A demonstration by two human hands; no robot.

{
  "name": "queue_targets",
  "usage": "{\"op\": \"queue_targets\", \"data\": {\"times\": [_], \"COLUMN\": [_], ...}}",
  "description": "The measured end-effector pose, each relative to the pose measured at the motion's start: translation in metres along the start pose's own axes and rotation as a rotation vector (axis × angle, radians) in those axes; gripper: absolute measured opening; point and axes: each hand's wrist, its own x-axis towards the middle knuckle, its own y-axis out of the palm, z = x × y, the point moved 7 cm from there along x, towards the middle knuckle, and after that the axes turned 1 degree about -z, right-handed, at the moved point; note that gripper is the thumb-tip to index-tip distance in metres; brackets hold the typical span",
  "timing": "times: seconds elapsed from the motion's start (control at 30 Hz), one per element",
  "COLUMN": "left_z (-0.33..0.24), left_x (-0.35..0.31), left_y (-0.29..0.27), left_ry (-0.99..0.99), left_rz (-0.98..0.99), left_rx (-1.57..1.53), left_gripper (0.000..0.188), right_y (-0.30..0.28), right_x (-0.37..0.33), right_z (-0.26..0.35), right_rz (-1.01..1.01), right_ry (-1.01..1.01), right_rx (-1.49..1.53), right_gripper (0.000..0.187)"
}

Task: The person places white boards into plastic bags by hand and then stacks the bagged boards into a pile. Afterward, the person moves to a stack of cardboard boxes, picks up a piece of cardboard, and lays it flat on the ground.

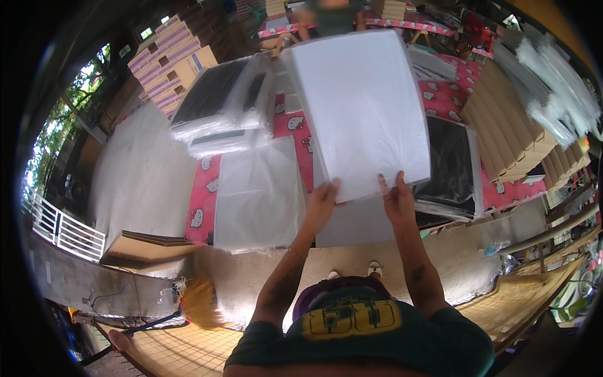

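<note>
A large white rectangular sheet in a clear plastic sleeve is raised above the table, its far end tilted away. My left hand grips its near left corner, fingers closed on the edge. My right hand pinches the same near edge further right, thumb and fingers closed on the plastic. Below, a grey-white sheet lies partly hidden on the table. Left of it rests a stack of clear plastic sleeves. On the right sits a stack of black sheets in plastic, partly covered by the held sheet.
A pink cartoon-print cloth covers the table. Plastic-wrapped dark packs sit at the far left, with stacked cartons behind. Long brown boxes and plastic-wrapped bundles stand right. A person is across the table. A broom lies lower left.
</note>
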Motion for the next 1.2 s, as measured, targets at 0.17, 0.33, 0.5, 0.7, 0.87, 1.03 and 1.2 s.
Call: {"op": "queue_targets", "data": {"times": [0.17, 0.33, 0.5, 0.7, 0.87, 1.03, 1.2], "left_z": [0.04, 0.01, 0.029, 0.014, -0.032, -0.03, -0.098], "left_x": [-0.047, -0.067, -0.077, -0.072, -0.072, -0.066, -0.101], "left_y": [-0.009, -0.123, -0.181, -0.202, -0.181, -0.093, -0.035], "left_ry": [-0.207, 0.308, 0.032, 0.262, 0.324, 0.145, 0.596], "left_rz": [0.194, -0.262, -0.175, -0.391, -0.508, -0.152, -0.391], "left_rx": [0.12, 0.943, 1.243, 1.028, 0.767, 0.326, 0.808], "left_gripper": [0.031, 0.014, 0.014, 0.013, 0.015, 0.03, 0.024], "right_y": [-0.038, -0.083, -0.136, -0.13, -0.105, 0.015, 0.019], "right_x": [0.01, 0.019, 0.017, -0.02, -0.064, -0.063, -0.084], "right_z": [0.023, 0.105, 0.154, 0.162, 0.169, -0.056, -0.134], "right_rz": [-0.097, -0.128, -0.356, -0.676, -1.068, 0.392, 0.317], "right_ry": [-0.126, -0.344, -0.351, -0.286, -0.774, 0.046, 0.35], "right_rx": [0.149, 0.222, 0.002, -0.356, -0.978, -0.938, -0.721], "right_gripper": [0.032, 0.034, 0.037, 0.053, 0.05, 0.036, 0.018]}}
